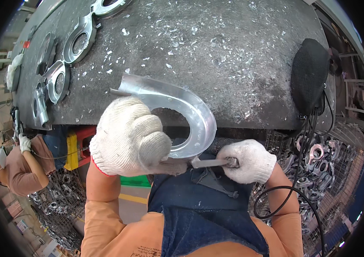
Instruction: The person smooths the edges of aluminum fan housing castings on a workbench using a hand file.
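Note:
My left hand (132,135), in a white knit glove, is closed round the left side of a silvery snail-shaped metal casting (203,115) with a large round opening. The casting is tilted over the near edge of the dark worktable (233,64), its open spout end pointing to the far left. In my right hand (248,162), also gloved, is a flat metal file (210,162), gripped by its handle end. The file's tip meets or lies very close to the casting's near rim; which of the two I cannot tell.
Similar metal castings (79,40) stand along the table's left side. Metal flakes litter the tabletop. A black mesh bag (309,77) with cables sits at the right edge. Wire baskets of metal parts (317,167) flank me. A co-worker (25,167) is at the left.

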`<state>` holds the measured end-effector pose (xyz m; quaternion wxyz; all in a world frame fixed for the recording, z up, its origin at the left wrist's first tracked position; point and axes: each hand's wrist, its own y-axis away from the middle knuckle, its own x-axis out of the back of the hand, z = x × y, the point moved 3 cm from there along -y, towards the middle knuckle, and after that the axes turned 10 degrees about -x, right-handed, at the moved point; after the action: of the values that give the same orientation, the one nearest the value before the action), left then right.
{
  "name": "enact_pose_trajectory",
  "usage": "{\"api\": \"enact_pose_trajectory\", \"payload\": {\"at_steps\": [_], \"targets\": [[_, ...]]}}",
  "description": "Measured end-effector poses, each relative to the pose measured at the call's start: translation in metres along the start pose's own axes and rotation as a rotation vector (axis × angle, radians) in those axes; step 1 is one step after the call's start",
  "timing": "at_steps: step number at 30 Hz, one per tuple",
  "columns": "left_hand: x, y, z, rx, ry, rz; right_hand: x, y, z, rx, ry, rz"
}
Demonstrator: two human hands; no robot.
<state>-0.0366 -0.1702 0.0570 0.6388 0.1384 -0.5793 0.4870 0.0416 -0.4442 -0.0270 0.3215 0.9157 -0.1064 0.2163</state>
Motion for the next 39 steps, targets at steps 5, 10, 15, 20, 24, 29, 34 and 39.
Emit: {"api": "enact_pose_trajectory", "payload": {"at_steps": [5,10,15,20,24,29,34,39], "targets": [[-0.001,0.0,-0.003,0.075,-0.056,0.106,-0.011,-0.001,-0.011,-0.05,0.243,-0.102],[0.002,-0.006,0.001,0.004,-0.036,0.025,0.009,0.012,-0.009,0.056,0.004,0.194],[0.005,-0.012,-0.001,-0.017,-0.024,0.01,0.011,0.007,-0.018,0.038,0.166,0.359],[0.009,-0.017,-0.007,0.033,0.05,-0.001,0.009,0.0,-0.025,0.025,0.226,0.534],[0.014,-0.024,-0.008,0.102,0.057,-0.047,0.009,-0.004,-0.031,-0.03,0.273,0.63],[0.006,-0.009,0.004,0.237,0.154,-0.082,0.01,-0.01,-0.029,-0.047,0.086,0.749],[-0.007,0.023,-0.005,0.369,0.274,-0.077,0.016,0.0,-0.033,-0.056,0.125,0.525],[-0.009,0.027,0.005,0.426,0.277,0.049,0.016,-0.003,-0.025,-0.03,0.221,0.559]]}}
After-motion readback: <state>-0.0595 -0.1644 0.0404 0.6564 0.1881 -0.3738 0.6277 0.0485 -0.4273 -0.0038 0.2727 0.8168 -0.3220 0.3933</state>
